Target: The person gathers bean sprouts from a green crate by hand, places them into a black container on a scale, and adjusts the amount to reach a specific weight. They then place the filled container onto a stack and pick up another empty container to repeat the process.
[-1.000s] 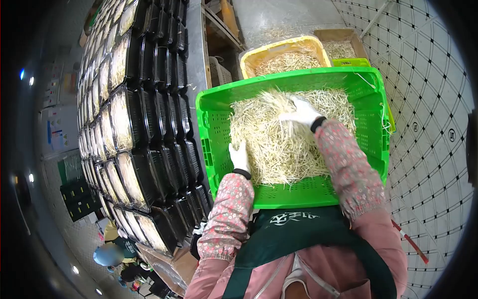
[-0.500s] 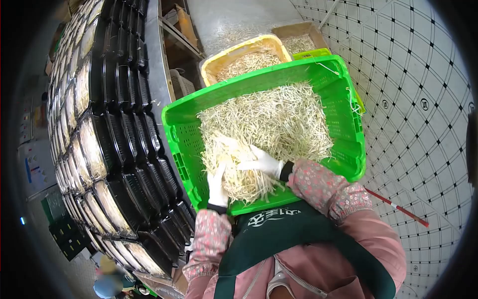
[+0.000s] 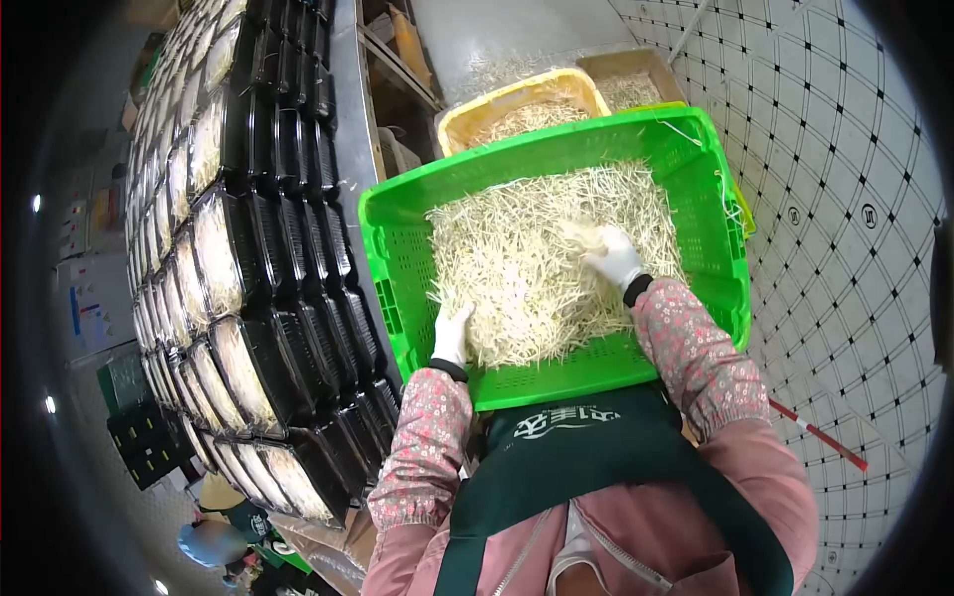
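At center frame, pale strands [image 3: 512, 288] lie in a green crate [image 3: 566, 385]; the left hand [image 3: 452, 336], loosely open, grips nothing visible at their edge. Blur obscures the right hand [image 3: 616, 256], its closure and hold unclear; too quick a sweep could scatter strands overboard.

The person wears floral sleeves [image 3: 703, 358], green apron [image 3: 586, 452].
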Demonstrator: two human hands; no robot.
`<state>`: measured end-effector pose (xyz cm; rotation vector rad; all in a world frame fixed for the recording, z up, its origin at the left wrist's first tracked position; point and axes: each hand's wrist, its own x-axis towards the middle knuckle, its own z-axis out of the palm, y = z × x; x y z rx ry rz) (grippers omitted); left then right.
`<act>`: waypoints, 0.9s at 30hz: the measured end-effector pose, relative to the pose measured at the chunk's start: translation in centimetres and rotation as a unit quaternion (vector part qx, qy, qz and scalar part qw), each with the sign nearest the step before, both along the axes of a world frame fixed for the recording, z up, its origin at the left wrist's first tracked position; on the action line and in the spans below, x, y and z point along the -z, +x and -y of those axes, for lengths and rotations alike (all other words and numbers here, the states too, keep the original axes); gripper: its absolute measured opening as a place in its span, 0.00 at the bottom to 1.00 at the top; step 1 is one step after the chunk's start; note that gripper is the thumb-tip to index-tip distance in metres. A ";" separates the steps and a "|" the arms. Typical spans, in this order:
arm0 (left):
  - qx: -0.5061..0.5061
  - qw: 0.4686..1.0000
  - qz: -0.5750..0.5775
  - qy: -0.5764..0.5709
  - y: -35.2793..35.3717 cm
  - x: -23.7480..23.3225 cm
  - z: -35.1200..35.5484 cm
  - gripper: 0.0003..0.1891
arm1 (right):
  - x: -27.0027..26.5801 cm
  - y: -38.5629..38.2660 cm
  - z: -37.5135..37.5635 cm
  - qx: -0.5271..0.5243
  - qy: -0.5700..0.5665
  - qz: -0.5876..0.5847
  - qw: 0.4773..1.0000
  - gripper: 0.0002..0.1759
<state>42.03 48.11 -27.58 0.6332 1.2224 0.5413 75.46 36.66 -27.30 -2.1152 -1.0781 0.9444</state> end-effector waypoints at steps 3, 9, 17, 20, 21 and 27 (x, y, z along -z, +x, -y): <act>0.025 0.991 -0.110 0.069 1.6 0.8 0.9 0.30 | 7.0 -1.4 1.0 0.073 0.065 0.266 0.959 0.26; 0.087 0.983 -0.056 0.153 7.3 -4.5 2.7 0.32 | -0.2 -10.6 -3.1 -0.079 0.075 -0.023 0.994 0.25; 0.067 0.995 -0.079 -0.010 0.9 -1.9 -1.6 0.20 | 2.9 -1.4 -2.0 -0.071 0.013 -0.230 0.970 0.32; 0.110 0.985 -0.133 0.020 1.0 2.6 -2.3 0.25 | 9.1 -2.0 -2.0 0.114 -0.038 -0.133 0.984 0.34; 0.070 0.983 -0.165 0.032 3.3 1.1 -1.4 0.27 | 9.7 -4.4 -2.8 0.093 -0.017 -0.137 0.986 0.36; 0.020 0.945 -0.185 0.270 6.8 1.3 4.6 0.27 | -5.1 -11.2 -6.2 -0.098 0.027 -0.104 0.989 0.41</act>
